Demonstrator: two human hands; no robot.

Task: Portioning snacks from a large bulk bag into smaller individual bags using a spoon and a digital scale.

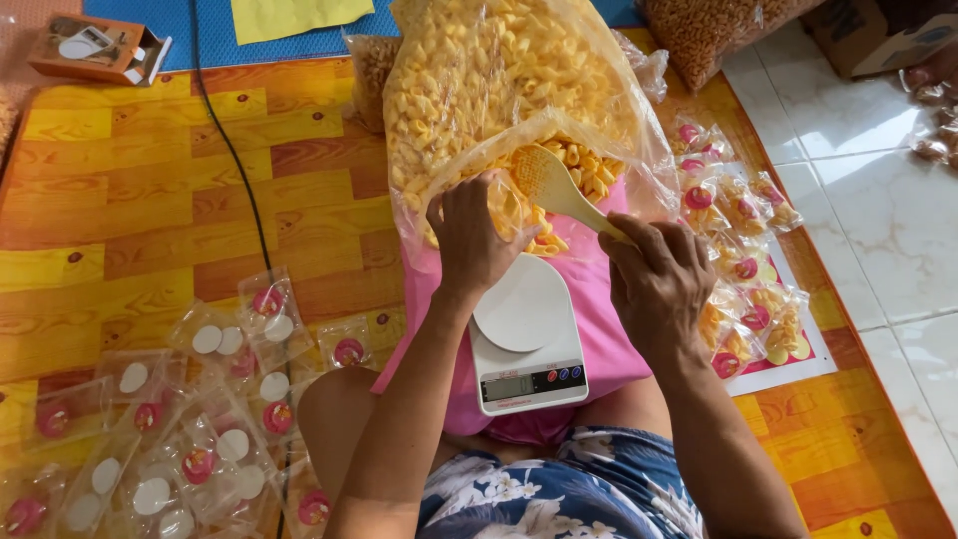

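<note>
The right hand (657, 284) is closed around the handle of a pale yellow scoop (561, 190), its fingers wrapped tight on the stem. The bowl of the scoop points up and to the left, into the mouth of a big clear bag (469, 90) full of yellow snacks (499, 50), and rests among the loose pieces at the opening. The left hand (469, 235) pinches the lower lip of that bag, fingers curled over the plastic with snack pieces showing through under them.

The bag stands tilted toward the person, directly above the hands. Just below the hands sits a white scale (524, 344) with a round pan and a small display at its near edge. It rests on a pink cloth (599, 299) spread over the person's lap, above a blue flowered garment (559, 499).

To the right of the right hand, small filled packets (743, 269) with round pink labels lie in a row on the floor, running from beside the bag down to a white sheet. To the left, near the person's knee, flat empty packets (180, 439) with pink and white discs are strewn over the orange wood-pattern mat (150, 200). A black cord (235, 150) crosses the mat. A small cardboard box (98, 47) lies at the far left corner, and a bag of brown snacks (709, 30) leans at the upper right, beside white tiles (878, 230).
</note>
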